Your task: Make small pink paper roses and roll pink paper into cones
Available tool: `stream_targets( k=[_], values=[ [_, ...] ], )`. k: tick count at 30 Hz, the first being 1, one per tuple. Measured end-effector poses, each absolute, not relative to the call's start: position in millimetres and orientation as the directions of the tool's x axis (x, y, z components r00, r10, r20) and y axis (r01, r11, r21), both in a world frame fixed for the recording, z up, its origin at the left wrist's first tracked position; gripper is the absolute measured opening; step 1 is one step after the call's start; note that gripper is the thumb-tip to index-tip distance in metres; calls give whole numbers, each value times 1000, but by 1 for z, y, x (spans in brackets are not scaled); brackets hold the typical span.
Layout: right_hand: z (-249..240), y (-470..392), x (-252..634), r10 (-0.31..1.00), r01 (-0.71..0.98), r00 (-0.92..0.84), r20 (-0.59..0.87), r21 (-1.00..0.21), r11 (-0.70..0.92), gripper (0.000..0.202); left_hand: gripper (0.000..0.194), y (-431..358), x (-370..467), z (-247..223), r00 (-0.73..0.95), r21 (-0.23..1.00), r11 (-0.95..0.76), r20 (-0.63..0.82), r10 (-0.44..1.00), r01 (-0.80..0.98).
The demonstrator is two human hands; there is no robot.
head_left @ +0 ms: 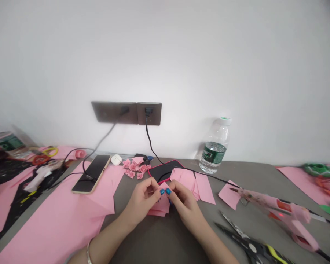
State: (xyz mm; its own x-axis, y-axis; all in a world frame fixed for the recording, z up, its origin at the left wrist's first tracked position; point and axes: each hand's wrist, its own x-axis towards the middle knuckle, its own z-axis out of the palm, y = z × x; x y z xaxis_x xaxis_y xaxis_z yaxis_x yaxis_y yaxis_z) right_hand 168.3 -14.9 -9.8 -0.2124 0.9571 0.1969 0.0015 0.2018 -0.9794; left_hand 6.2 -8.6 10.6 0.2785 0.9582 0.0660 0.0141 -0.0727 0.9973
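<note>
Near the table's middle, my left hand (145, 200) and my right hand (183, 200) meet at a small pink paper piece (164, 186). Both thumbs, with blue nails, press side by side on it, and the fingers curl behind. Under the hands lie more pink paper pieces (159, 211). Just behind and to the right is a stack of cut pink paper (187, 179). Several folded pink paper flowers (134, 168) sit behind my left hand. A dark phone with a red edge (165, 170) lies behind both hands.
Large pink sheets (63, 216) and a phone (92, 174) with a cable lie left. A water bottle (214, 148) stands by the wall. On the right are open scissors (250, 244), a pink glue gun (288, 212) and a pink paper square (230, 195). A black cable (202, 171) crosses behind the hands.
</note>
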Motion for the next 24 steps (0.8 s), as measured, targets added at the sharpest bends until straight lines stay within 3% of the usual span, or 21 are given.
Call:
stream_targets(
  k=[7, 12, 19, 24],
  values=[
    [-11, -12, 168, 953, -43, -188, 237, -972, 233, 36, 31, -6, 5, 8, 234, 996, -88, 84, 969, 4],
    [-18, -9, 168, 955, -70, -39, 296, -954, 293, 23, 30, -5, 8, 8, 262, 998, -13, 27, 965, -55],
    [-11, -12, 170, 921, 107, -69, 382, -916, 388, 11, 31, -7, 9, 10, 265, 997, 54, -40, 963, -48],
    [-6, -13, 169, 853, 230, -142, 503, -821, 523, 4, 32, -6, 8, 10, 207, 997, 31, -15, 978, -72]
  ],
)
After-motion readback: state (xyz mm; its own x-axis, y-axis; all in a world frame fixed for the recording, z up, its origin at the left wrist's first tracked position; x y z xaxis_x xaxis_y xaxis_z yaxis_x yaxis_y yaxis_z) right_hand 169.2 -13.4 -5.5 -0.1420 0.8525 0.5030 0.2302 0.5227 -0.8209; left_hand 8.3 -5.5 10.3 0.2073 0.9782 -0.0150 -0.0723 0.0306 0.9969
